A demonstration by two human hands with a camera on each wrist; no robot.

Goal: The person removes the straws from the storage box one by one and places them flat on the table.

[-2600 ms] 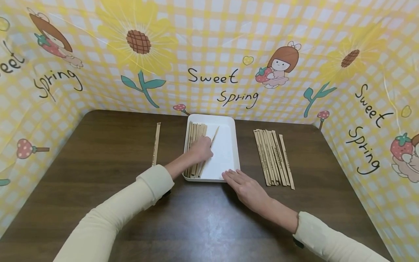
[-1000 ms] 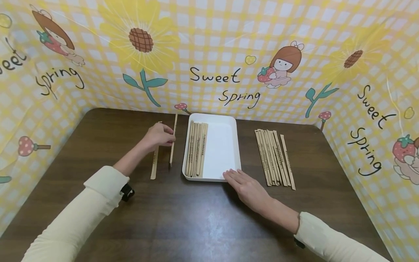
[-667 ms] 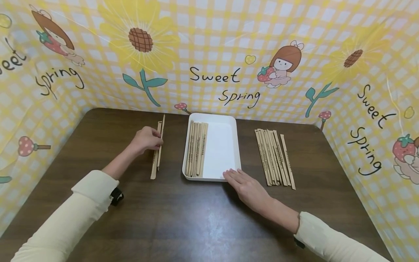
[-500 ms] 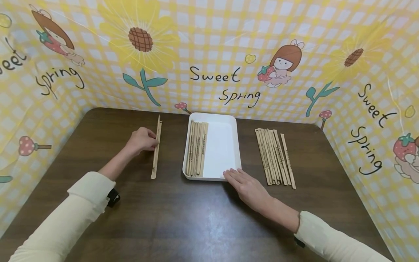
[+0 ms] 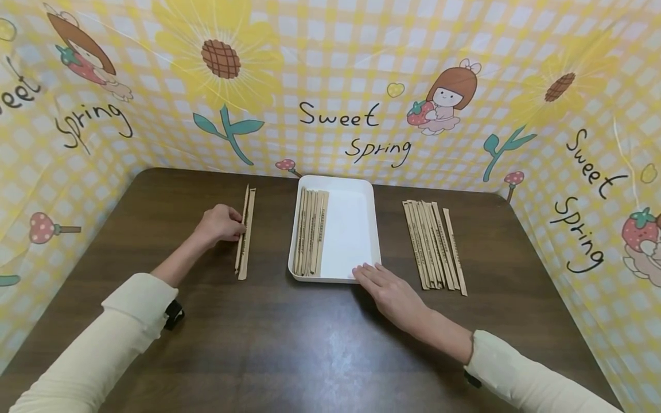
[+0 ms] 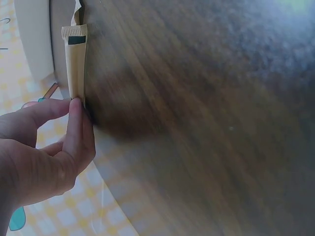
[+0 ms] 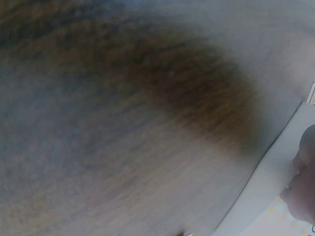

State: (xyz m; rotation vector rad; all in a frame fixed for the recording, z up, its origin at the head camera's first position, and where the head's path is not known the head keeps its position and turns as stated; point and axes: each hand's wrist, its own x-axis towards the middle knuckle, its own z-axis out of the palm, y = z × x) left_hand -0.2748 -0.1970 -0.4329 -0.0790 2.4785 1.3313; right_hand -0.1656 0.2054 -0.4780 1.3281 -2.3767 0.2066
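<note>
My left hand pinches a slim stick wrapped in brown paper between thumb and fingertips. Its crimped end with a dark mark shows in the left wrist view, above the left hand. Just right of it lies a second wrapped stick on the table. A white tray stands in the middle, with several wrapped sticks lined up along its left side. The right hand rests its straight fingers on the tray's near right corner. In the right wrist view, only part of that hand shows.
Several wrapped sticks lie side by side right of the tray, with one stick slightly apart from them. Behind the dark wooden table hangs a yellow checked cloth, which also encloses both sides.
From the tray, my left hand has carried one wrapped stick leftward. It passed over the stick on the table and now sits at its left side. The right hand has stayed at the tray corner.
</note>
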